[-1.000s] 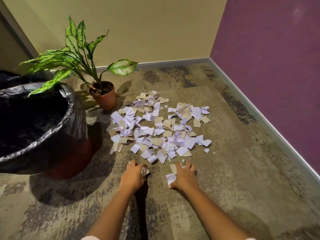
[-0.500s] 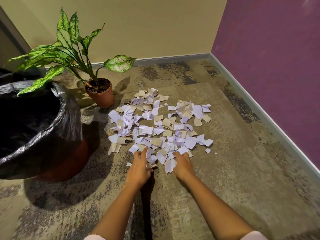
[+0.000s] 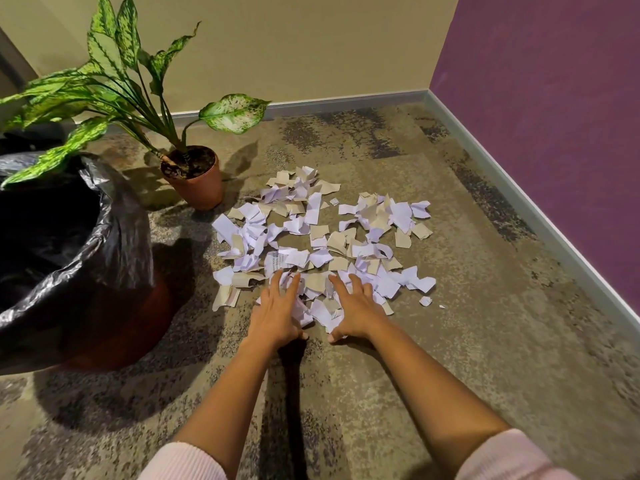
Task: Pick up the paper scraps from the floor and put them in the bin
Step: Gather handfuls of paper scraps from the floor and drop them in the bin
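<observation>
A wide pile of white and tan paper scraps (image 3: pixel 322 237) lies on the carpet in the middle of the view. My left hand (image 3: pixel 277 310) lies flat on the near edge of the pile, fingers straight and spread. My right hand (image 3: pixel 353 306) lies flat beside it, fingers spread over the scraps. More scraps sit bunched between the two hands. The bin (image 3: pixel 114 237), lined with a black plastic bag, stands at the left, about an arm's length from the pile.
A potted plant (image 3: pixel 197 178) in a terracotta pot stands just behind the bin, close to the far left of the pile. A beige wall runs along the back and a purple wall (image 3: pixel 554 98) along the right, with grey skirting.
Both hands have slid forward from the bare carpet onto the near edge of the pile, and their fingers have gone from curled to flat and spread.
</observation>
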`<state>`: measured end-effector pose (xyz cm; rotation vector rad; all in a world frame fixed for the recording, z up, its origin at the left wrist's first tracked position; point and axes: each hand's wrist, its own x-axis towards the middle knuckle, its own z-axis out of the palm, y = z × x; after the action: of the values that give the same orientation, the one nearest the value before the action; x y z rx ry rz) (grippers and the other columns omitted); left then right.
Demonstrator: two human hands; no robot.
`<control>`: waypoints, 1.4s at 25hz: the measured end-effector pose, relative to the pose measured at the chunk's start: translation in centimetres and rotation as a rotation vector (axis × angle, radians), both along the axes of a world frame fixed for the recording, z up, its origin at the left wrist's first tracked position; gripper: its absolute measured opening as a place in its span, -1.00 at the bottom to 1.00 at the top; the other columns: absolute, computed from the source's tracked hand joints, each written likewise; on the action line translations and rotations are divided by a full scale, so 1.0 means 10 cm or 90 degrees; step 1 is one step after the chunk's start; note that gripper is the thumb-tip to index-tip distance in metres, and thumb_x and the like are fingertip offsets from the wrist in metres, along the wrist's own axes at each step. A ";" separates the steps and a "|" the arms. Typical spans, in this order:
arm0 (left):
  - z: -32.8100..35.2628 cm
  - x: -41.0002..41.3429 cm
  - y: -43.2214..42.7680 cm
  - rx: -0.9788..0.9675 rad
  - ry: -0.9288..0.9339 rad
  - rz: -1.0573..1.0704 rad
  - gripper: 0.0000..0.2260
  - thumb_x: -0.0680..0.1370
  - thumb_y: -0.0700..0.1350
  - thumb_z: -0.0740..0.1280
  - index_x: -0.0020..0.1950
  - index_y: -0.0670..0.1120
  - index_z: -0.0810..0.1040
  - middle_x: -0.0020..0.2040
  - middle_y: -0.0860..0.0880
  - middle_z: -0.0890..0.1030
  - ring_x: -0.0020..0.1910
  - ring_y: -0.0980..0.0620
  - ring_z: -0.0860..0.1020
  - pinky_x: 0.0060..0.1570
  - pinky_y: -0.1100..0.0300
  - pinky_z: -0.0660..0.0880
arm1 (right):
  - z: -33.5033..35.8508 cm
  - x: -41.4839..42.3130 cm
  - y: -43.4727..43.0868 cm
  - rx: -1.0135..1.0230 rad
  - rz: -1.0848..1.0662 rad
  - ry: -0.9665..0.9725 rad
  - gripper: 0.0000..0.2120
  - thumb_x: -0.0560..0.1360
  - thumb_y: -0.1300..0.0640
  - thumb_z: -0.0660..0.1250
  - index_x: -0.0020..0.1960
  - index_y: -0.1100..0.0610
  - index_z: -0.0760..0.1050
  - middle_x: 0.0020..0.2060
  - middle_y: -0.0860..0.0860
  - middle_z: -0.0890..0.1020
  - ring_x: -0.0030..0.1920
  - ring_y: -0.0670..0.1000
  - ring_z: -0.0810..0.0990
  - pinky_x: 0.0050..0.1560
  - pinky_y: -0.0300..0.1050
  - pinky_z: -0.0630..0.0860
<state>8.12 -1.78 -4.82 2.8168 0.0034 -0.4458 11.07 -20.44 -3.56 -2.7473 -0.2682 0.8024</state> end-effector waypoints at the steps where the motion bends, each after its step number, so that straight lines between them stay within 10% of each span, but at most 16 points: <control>1: -0.01 0.04 -0.01 0.016 0.009 -0.019 -0.04 0.39 -0.03 0.51 0.58 0.14 -0.07 0.58 -0.05 -0.12 0.50 -0.20 0.09 0.19 -0.07 0.47 | -0.02 0.02 0.01 -0.010 0.009 0.011 0.19 0.23 -0.06 0.61 0.55 -0.16 -0.19 0.55 0.08 -0.17 0.53 0.24 -0.17 0.35 0.27 0.29; 9: -0.02 0.09 -0.04 -0.019 -0.002 -0.041 -0.52 0.44 -0.16 0.45 0.33 0.12 0.49 0.32 -0.02 0.36 0.24 -0.12 0.41 0.06 -0.02 0.53 | -0.12 0.00 0.08 0.012 0.022 -0.009 -0.26 0.35 0.11 0.54 0.44 -0.14 0.30 0.51 0.06 0.04 0.48 0.24 -0.06 0.31 0.20 0.40; 19: 0.30 -0.13 -0.02 -0.082 -0.037 -0.018 -0.74 0.48 -0.31 0.38 0.08 -0.02 0.68 0.10 0.01 0.52 0.01 0.04 0.57 -0.06 0.21 0.49 | 0.11 -0.15 0.08 0.024 0.005 -0.054 -0.71 0.47 0.34 0.31 0.11 0.10 0.61 0.15 0.17 0.48 0.17 0.22 0.49 0.06 -0.06 0.48; 35: 1.56 -0.28 0.46 -0.239 -0.348 0.185 -0.78 0.45 -0.27 0.45 -0.02 0.03 0.72 0.01 0.02 0.58 -0.03 0.03 0.56 -0.07 0.15 0.50 | 1.31 -0.13 0.55 0.405 -0.254 -0.036 -0.68 0.51 0.44 0.25 -0.24 0.12 0.63 -0.29 0.09 0.63 -0.41 0.06 0.68 -0.26 0.04 0.68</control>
<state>5.33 2.80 10.77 2.4213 0.1899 0.3574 9.81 -14.94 9.54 -2.1212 0.0224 0.4326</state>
